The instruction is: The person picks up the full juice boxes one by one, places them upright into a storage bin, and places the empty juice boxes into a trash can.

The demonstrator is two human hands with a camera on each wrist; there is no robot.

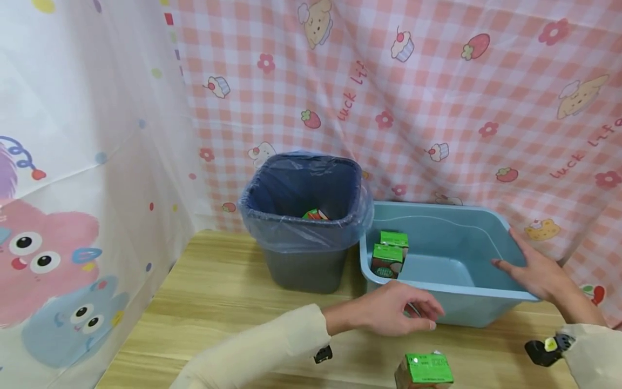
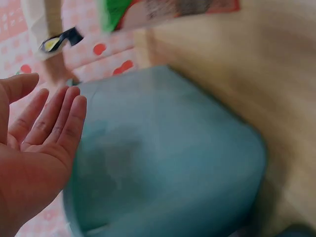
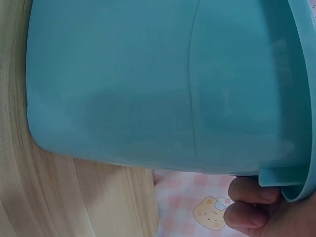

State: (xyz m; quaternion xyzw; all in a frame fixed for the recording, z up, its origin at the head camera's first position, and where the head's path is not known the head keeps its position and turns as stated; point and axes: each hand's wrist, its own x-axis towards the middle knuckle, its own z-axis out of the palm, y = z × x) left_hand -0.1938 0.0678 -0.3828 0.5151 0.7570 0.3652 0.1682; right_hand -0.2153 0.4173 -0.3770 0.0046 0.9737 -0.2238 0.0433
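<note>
A blue-green plastic tub (image 1: 439,224) stands on the wooden table. My right hand (image 1: 544,275) grips its right rim, thumb inside; in the right wrist view, curled fingers (image 3: 249,197) show under the lip. My left hand (image 1: 396,310) hovers in front of the tub's near rim, holding nothing. Its fingers look loosely extended in the left wrist view. Inside the tub, at the left end, sit two small green-topped cartons, a nearer carton (image 1: 387,260) and a farther carton (image 1: 394,239). Another green-topped carton (image 1: 425,370) stands on the table nearer me, below the left hand.
Left of the tub, close against it, stands a grey bin (image 1: 306,270) lined with a clear bag. A green and red item (image 1: 316,214) shows inside it, partly hidden. Patterned cloth (image 1: 301,81) hangs behind and on the left. The wooden table (image 1: 218,302) extends left of the bin.
</note>
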